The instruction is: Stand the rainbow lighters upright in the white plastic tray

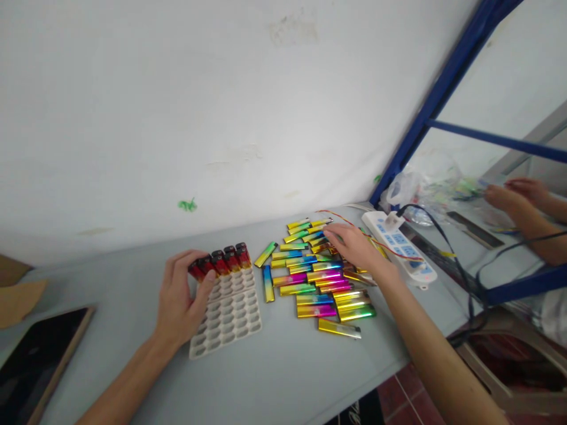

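Note:
My left hand (183,295) is closed around the left end of a row of dark red lighters (230,260), thumb in front and fingers behind. These lighters stand upright in the far row of a pale tray (225,339) with many oval holes; its nearer holes are bare. My right hand (354,245) reaches over a spread of shiny lighters (305,277) in gold, green, blue and magenta, lying flat on the table. Its thumb and forefinger are drawn together at the upper part of the spread; what they pinch is hidden.
A white power strip (398,245) with a plug and black cables lies to the right. A phone-like dark slab (39,354) and brown cardboard (20,295) are at the left. Blue metal framing (425,118) rises at right; beyond it are another person's hands (514,195) and plastic bags (407,189).

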`<action>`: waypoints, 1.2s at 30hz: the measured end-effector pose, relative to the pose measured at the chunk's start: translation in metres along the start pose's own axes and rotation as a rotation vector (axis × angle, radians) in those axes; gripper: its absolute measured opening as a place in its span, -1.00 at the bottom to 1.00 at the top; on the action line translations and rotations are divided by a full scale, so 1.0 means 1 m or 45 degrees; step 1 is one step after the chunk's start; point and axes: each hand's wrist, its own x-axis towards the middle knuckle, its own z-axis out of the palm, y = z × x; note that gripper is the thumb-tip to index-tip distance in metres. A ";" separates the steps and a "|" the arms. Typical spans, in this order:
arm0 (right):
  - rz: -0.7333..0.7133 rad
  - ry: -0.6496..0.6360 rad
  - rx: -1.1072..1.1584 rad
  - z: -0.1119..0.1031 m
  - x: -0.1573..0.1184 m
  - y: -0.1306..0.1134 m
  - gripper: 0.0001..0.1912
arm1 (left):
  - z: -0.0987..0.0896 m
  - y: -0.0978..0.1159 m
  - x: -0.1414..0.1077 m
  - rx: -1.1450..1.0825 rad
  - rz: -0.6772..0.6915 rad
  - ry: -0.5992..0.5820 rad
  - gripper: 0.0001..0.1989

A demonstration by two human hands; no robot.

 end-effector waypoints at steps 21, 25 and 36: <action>-0.027 -0.082 0.142 0.005 0.004 0.004 -0.52 | 0.001 0.000 0.000 0.015 -0.021 -0.006 -0.68; 0.002 0.001 0.157 -0.001 0.000 0.004 -0.54 | 0.000 -0.001 0.000 0.021 -0.026 -0.017 -0.69; 0.026 -0.002 0.114 -0.009 -0.010 0.016 -0.51 | 0.000 -0.001 0.000 0.010 -0.029 -0.028 -0.69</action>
